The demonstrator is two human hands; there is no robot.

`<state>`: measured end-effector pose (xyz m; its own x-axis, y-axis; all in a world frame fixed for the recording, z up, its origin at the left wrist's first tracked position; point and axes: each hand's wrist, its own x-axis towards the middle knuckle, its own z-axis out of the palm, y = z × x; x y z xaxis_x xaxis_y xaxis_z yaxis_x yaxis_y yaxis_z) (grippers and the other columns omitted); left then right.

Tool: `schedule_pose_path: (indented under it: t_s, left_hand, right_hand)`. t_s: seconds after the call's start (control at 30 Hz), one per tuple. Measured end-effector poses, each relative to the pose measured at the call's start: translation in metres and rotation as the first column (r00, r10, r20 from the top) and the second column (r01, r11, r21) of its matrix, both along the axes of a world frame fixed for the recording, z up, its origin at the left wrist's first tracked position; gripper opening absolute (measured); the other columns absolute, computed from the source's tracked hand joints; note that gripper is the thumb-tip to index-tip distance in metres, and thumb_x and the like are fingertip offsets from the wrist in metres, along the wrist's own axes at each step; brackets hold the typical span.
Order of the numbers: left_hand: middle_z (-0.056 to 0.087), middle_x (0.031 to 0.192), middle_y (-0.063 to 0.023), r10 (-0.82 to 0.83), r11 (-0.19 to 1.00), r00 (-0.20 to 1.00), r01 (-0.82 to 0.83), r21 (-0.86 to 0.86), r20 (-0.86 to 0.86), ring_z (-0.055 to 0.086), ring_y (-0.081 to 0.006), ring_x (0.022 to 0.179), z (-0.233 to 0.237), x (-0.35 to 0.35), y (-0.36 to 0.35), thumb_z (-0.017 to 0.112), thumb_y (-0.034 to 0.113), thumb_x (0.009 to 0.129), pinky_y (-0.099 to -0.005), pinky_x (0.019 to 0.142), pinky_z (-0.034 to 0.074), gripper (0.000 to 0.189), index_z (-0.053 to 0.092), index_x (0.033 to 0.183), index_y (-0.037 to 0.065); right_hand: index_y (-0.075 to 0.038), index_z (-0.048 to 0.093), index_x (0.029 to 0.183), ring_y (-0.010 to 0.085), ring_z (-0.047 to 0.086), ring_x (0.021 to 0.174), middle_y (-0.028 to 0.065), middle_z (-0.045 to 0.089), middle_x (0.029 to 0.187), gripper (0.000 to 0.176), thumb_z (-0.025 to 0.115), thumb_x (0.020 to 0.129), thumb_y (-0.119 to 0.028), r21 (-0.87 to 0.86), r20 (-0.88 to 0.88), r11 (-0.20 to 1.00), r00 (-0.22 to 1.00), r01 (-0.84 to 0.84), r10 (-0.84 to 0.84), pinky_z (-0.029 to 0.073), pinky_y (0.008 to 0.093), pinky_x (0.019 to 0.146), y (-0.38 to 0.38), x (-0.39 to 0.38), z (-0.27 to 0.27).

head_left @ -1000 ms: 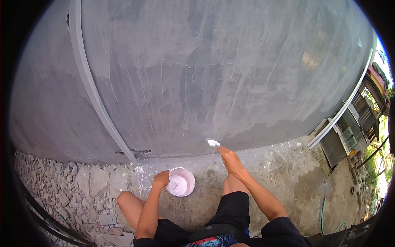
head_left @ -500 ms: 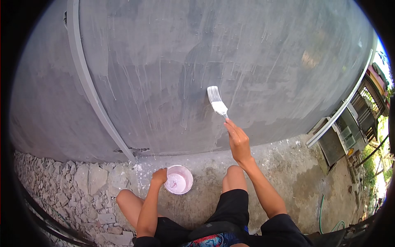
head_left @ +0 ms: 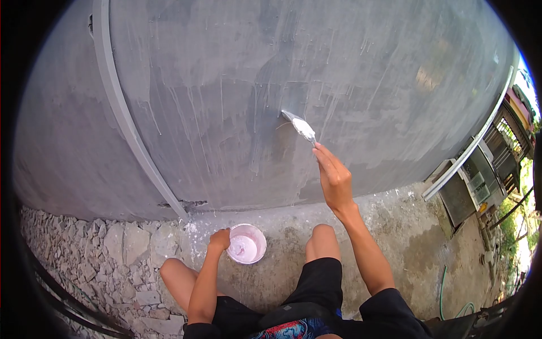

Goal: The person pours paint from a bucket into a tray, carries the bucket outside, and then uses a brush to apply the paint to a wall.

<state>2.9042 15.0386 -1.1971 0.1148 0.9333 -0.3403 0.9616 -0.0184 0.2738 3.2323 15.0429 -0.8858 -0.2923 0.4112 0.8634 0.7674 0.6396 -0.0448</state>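
My right hand [head_left: 334, 179] is closed round the handle of a paintbrush [head_left: 302, 127]. White paint coats the brush's lower part, and its bristle tip points up and left at the grey wall [head_left: 226, 135]. Pale drips run down the wall around the brush. Low on the left, my left hand [head_left: 219, 239] grips the rim of a bucket [head_left: 262, 237], which holds pale pink-white liquid and stands on the concrete near the wall's foot.
A grey pipe [head_left: 125, 121] runs down the wall at left, above broken stones [head_left: 113, 277]. At right are a white pipe [head_left: 471, 144], a dark panel [head_left: 453, 200] leaning outdoors and a green hose [head_left: 443, 291]. My knees flank the bucket.
My right hand has moved slightly right, and the brush has turned so its bristles show narrow and edge-on, tilted further left. My left hand stays on the bucket.
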Motion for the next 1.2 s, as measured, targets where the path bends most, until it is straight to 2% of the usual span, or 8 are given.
schedule_pose_path:
  t_s: [0.1, 0.23, 0.4, 0.5, 0.7, 0.9, 1.0, 1.2]
  left_hand:
    - [0.063, 0.116, -0.0202, 0.0, 1.0, 1.0, 0.0, 0.011, -0.005, 0.063, -0.039, 0.106, -0.001, -0.002, -0.001, 0.051, 0.01, 0.087, -0.0487, 0.088, 0.052, 0.034, 0.056, 0.121, 0.007]
    - [0.064, 0.115, -0.0205, 0.027, 1.0, 1.0, -0.027, 0.015, 0.008, 0.063, -0.0385, 0.106, -0.007, -0.003, 0.003, 0.056, 0.014, 0.086, -0.0478, 0.087, 0.052, 0.036, 0.057, 0.121, 0.009]
    - [0.064, 0.115, -0.0205, 0.041, 0.999, 0.999, -0.041, 0.0, 0.008, 0.062, -0.0382, 0.107, -0.009, -0.005, 0.003, 0.061, 0.019, 0.085, -0.0475, 0.088, 0.052, 0.038, 0.057, 0.122, 0.011]
    - [0.064, 0.115, -0.0203, 0.042, 0.999, 0.999, -0.042, -0.015, 0.014, 0.062, -0.0381, 0.107, -0.007, -0.006, 0.002, 0.062, 0.019, 0.085, -0.0478, 0.088, 0.052, 0.038, 0.057, 0.122, 0.01]
    - [0.064, 0.115, -0.0208, 0.032, 0.999, 0.999, -0.031, -0.014, 0.023, 0.062, -0.0384, 0.107, -0.007, -0.007, 0.004, 0.064, 0.021, 0.085, -0.0477, 0.088, 0.052, 0.038, 0.057, 0.121, 0.009]
    - [0.065, 0.113, -0.0212, 0.007, 1.0, 1.0, -0.008, 0.025, 0.022, 0.064, -0.0389, 0.104, 0.004, -0.004, -0.003, 0.053, 0.01, 0.085, -0.0478, 0.086, 0.053, 0.033, 0.059, 0.117, 0.008]
    - [0.065, 0.113, -0.0208, 0.009, 1.0, 1.0, -0.009, 0.017, -0.002, 0.064, -0.0385, 0.104, 0.004, -0.005, -0.002, 0.052, 0.009, 0.085, -0.0481, 0.085, 0.053, 0.033, 0.059, 0.117, 0.008]
    - [0.065, 0.114, -0.0205, 0.015, 1.0, 1.0, -0.015, 0.004, 0.003, 0.064, -0.038, 0.105, -0.001, -0.005, 0.0, 0.053, 0.01, 0.085, -0.0494, 0.087, 0.052, 0.034, 0.058, 0.119, 0.009]
  right_hand:
    - [0.003, 0.06, 0.118, 0.0301, 0.064, 0.088, 0.0139, 0.061, 0.126, 0.043, 0.055, 0.076, 0.014, 0.148, 0.008, 0.989, 1.0, 0.025, -0.027, 0.054, 0.0364, 0.076, -0.005, -0.016, 0.017]
    - [0.004, 0.059, 0.119, 0.0282, 0.063, 0.084, 0.0139, 0.058, 0.131, 0.045, 0.056, 0.074, 0.013, 0.076, 0.073, 0.997, 0.997, -0.021, 0.015, 0.054, 0.0353, 0.075, 0.005, -0.033, -0.012]
    - [0.005, 0.056, 0.12, 0.0336, 0.063, 0.089, 0.0164, 0.054, 0.134, 0.046, 0.054, 0.074, 0.011, -0.371, 0.264, 0.927, 0.964, 0.061, 0.041, 0.054, 0.0407, 0.078, -0.004, -0.045, -0.104]
    - [0.005, 0.055, 0.121, 0.0368, 0.063, 0.094, 0.0181, 0.054, 0.134, 0.047, 0.054, 0.074, 0.011, -0.517, 0.359, 0.845, 0.931, 0.135, 0.071, 0.055, 0.0419, 0.08, -0.01, -0.042, -0.144]
    - [0.006, 0.054, 0.12, 0.0422, 0.062, 0.1, 0.0217, 0.054, 0.132, 0.044, 0.05, 0.077, 0.01, -0.65, 0.248, 0.758, 0.958, 0.052, 0.146, 0.054, 0.0455, 0.082, -0.021, -0.046, -0.172]
    - [0.007, 0.056, 0.115, 0.0424, 0.063, 0.099, 0.0225, 0.059, 0.124, 0.034, 0.05, 0.081, 0.009, -0.575, 0.024, 0.799, 0.973, -0.176, 0.232, 0.055, 0.0465, 0.082, 0.018, -0.058, -0.177]
    - [0.003, 0.062, 0.112, 0.0421, 0.062, 0.101, 0.0225, 0.062, 0.12, 0.025, 0.054, 0.088, 0.003, -0.513, -0.107, 0.841, 0.985, -0.173, 0.137, 0.054, 0.0441, 0.085, 0.033, -0.055, -0.154]
    - [0.002, 0.063, 0.113, 0.0394, 0.064, 0.102, 0.0209, 0.063, 0.118, 0.027, 0.058, 0.086, 0.006, -0.31, -0.106, 0.948, 0.994, -0.072, 0.041, 0.055, 0.0424, 0.084, 0.02, -0.034, -0.073]
